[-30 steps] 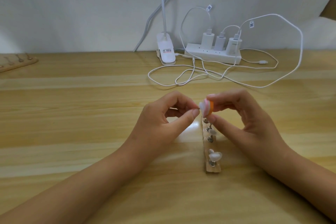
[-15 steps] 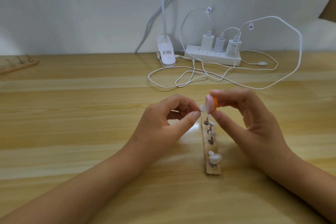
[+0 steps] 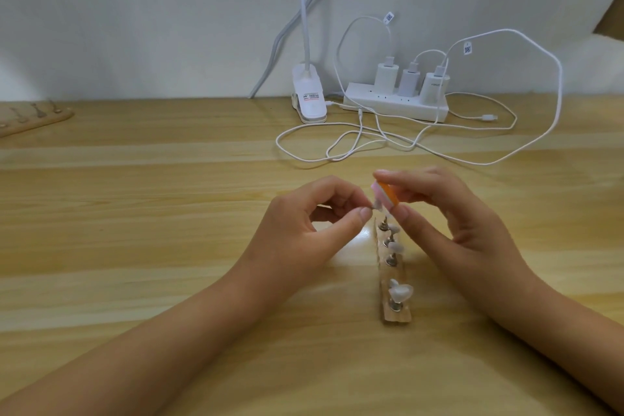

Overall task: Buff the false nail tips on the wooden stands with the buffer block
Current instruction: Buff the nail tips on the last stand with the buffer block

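Observation:
A narrow wooden stand (image 3: 395, 312) lies end-on in the middle of the table, with several metal pegs and pale false nail tips (image 3: 400, 292) on it. My left hand (image 3: 304, 233) pinches one small nail tip (image 3: 478, 204) between thumb and forefinger just above the stand's far end. My right hand (image 3: 452, 213) grips a small pink and orange buffer block (image 3: 486, 194) and holds its pink face against that tip.
A white power strip (image 3: 395, 105) with three chargers and a lamp clip (image 3: 309, 101) stand at the back by the wall. White cables (image 3: 337, 145) loop over the table behind my hands. A second wooden stand (image 3: 33, 118) lies at the far left.
The buffer block has tilted and shifted slightly against the pinched nail tip. Both hands stay in nearly the same place above the stand's far end.

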Available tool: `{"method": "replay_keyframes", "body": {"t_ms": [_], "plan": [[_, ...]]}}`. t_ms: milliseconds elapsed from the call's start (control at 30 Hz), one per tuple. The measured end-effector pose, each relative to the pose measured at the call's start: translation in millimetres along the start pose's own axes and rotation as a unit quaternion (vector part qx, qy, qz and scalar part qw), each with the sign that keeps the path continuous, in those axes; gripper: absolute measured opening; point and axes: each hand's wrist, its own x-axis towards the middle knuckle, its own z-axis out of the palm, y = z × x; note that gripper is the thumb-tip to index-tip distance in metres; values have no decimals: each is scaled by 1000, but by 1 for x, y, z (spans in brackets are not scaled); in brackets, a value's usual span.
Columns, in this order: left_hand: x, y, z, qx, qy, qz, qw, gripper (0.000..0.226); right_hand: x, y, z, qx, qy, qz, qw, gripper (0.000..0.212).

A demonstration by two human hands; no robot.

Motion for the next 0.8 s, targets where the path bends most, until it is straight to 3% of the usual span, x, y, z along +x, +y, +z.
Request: {"method": "replay_keyframes", "body": {"t_ms": [200, 300, 433, 800], "plan": [[-1, 0, 0, 2, -5, 5, 1000, 5, 0, -3, 0, -6, -3, -18, 1000, 31], [-1, -1, 0, -3, -1, 2, 1000, 7, 1, -1, -1, 6, 8, 20, 1000, 32], [0, -2, 2, 27, -5, 18, 999, 10, -1, -7, -2, 7, -4, -8, 1000, 31], [0, -3, 1, 26, -1, 26, 999, 13, 0, -7, -4, 44, 10, 66, 997, 27]]}}
